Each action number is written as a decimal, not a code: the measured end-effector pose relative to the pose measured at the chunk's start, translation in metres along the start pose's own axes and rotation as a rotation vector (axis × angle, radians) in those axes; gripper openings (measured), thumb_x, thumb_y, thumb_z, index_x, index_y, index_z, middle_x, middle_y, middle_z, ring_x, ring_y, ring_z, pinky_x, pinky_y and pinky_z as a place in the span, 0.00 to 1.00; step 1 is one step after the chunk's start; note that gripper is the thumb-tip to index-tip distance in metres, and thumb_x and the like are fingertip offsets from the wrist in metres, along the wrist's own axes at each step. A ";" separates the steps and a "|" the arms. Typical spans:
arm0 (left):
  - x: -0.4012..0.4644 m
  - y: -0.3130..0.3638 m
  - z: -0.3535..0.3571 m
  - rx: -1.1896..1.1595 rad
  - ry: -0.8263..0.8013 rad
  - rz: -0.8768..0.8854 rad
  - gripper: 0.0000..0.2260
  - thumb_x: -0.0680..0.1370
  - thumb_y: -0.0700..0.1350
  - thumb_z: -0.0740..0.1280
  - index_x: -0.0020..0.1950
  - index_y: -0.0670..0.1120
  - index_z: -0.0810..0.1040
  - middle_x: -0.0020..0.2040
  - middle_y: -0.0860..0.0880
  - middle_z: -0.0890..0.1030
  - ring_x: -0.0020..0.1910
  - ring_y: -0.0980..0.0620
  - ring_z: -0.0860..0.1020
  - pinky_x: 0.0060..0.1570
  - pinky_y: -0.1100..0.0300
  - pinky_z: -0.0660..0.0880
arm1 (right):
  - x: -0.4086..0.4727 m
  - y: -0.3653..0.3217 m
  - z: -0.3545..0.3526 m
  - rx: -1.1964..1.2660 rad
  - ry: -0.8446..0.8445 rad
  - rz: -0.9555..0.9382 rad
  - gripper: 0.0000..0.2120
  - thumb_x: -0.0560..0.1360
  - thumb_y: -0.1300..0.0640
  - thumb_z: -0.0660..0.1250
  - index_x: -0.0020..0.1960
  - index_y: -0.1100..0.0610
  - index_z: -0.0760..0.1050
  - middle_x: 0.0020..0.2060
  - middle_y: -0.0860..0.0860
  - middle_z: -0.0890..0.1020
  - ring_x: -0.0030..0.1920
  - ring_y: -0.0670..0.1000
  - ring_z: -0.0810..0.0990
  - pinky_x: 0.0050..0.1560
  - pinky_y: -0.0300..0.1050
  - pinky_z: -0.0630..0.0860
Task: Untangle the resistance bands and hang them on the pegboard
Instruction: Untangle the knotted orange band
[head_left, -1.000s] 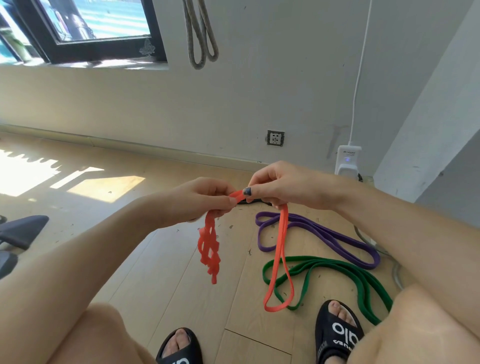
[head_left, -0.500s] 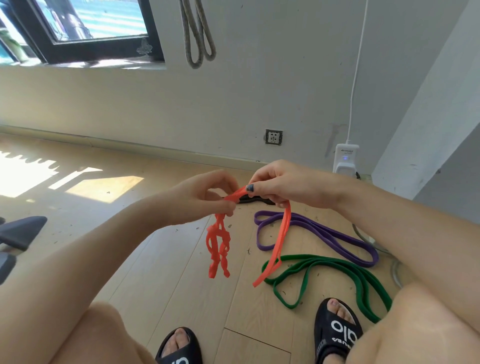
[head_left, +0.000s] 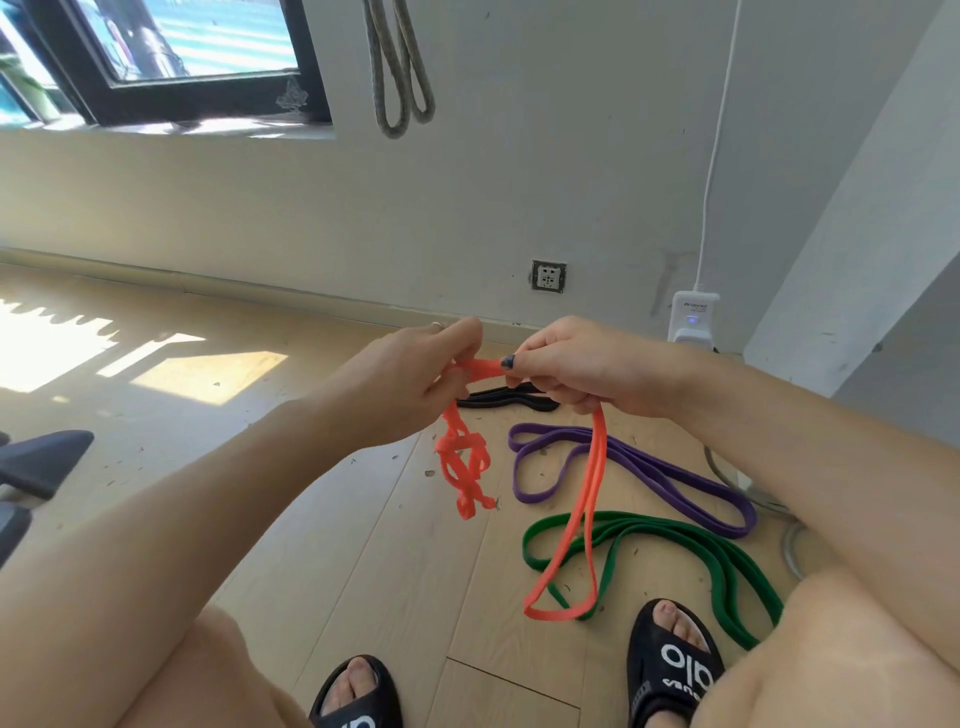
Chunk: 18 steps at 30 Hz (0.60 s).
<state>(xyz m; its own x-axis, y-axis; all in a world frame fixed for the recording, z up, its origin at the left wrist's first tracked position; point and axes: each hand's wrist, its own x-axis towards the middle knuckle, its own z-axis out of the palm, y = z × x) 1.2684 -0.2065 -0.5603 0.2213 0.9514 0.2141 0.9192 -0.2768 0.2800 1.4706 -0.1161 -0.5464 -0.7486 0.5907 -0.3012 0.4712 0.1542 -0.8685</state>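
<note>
Head view — orange band (head_left: 589, 499) hangs straight again, hands (head_left: 571, 364) unmoved.

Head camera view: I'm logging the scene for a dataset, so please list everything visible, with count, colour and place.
orange band: 1, orange, held by both hands, knotted part hanging under the left, long loop under the right
purple band: 1, purple, on the floor right of centre
green band: 1, green, on the floor nearer than the purple one
black band: 1, black, on the floor behind the hands
grey loops: 2, grey, hanging on the wall
window: 1, black frame, upper left
wall socket: 1, pale, low on the wall
white plug unit: 1, white with cable, right of the socket
slippers: 2, black, on the feet
left hand: pinches the orange band
right hand: grips the orange band
</note>
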 end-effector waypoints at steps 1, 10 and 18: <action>0.000 0.000 0.000 -0.020 -0.008 -0.014 0.07 0.84 0.45 0.61 0.49 0.53 0.64 0.37 0.53 0.78 0.32 0.49 0.75 0.34 0.47 0.77 | 0.000 0.001 0.000 -0.019 0.004 0.001 0.15 0.84 0.54 0.64 0.38 0.54 0.78 0.26 0.47 0.66 0.25 0.47 0.59 0.27 0.42 0.58; -0.006 0.000 0.003 -0.456 -0.102 -0.158 0.05 0.83 0.42 0.66 0.51 0.46 0.70 0.40 0.49 0.83 0.38 0.51 0.84 0.43 0.55 0.84 | -0.003 0.000 0.001 -0.087 0.019 -0.030 0.14 0.84 0.54 0.64 0.43 0.58 0.79 0.25 0.46 0.67 0.25 0.46 0.61 0.27 0.42 0.60; -0.006 0.008 -0.008 -0.234 -0.031 -0.120 0.04 0.81 0.43 0.67 0.48 0.49 0.73 0.41 0.56 0.78 0.39 0.57 0.77 0.38 0.71 0.69 | 0.001 -0.004 0.004 -0.086 0.054 0.013 0.12 0.84 0.56 0.64 0.45 0.60 0.80 0.24 0.47 0.66 0.23 0.46 0.61 0.25 0.40 0.61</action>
<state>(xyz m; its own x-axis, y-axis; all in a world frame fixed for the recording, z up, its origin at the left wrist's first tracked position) 1.2723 -0.2160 -0.5523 0.1279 0.9820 0.1388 0.8397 -0.1817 0.5117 1.4659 -0.1187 -0.5446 -0.7168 0.6348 -0.2884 0.5209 0.2126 -0.8267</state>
